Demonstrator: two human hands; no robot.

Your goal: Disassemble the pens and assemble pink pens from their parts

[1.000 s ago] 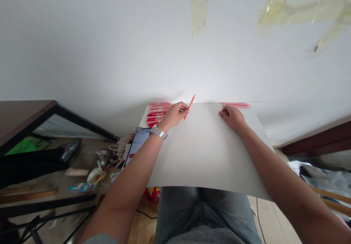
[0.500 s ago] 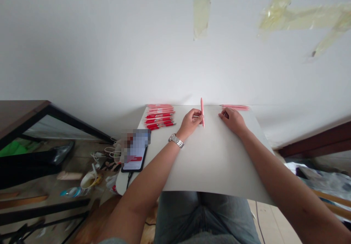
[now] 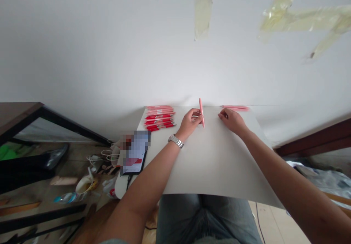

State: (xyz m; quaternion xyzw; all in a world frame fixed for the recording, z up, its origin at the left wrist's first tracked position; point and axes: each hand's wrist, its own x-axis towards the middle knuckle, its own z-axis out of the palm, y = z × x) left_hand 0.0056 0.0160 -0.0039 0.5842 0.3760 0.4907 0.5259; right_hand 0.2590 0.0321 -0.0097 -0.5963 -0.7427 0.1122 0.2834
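Observation:
My left hand point(image 3: 191, 121), with a metal watch on its wrist, is closed around a pink pen point(image 3: 201, 111) held nearly upright above a white board point(image 3: 208, 160) that rests on my lap. My right hand point(image 3: 231, 120) lies on the board's far part with its fingers curled, beside a few pink pens point(image 3: 236, 108) at the far edge. Whether those fingers hold anything is hidden. A stack of several red and pink pens point(image 3: 159, 117) lies at the board's far left corner.
A phone point(image 3: 135, 152) with a lit screen lies on the board's left edge. Cups, cables and clutter point(image 3: 90, 178) cover the floor at left, under a dark table point(image 3: 33, 119). A white wall with yellowish tape strips point(image 3: 276, 6) rises ahead. A wooden edge point(image 3: 315, 138) runs along at right.
My left hand has carried the pink pen from the pen stack toward the board's middle and turned it upright. My right hand has stayed in place.

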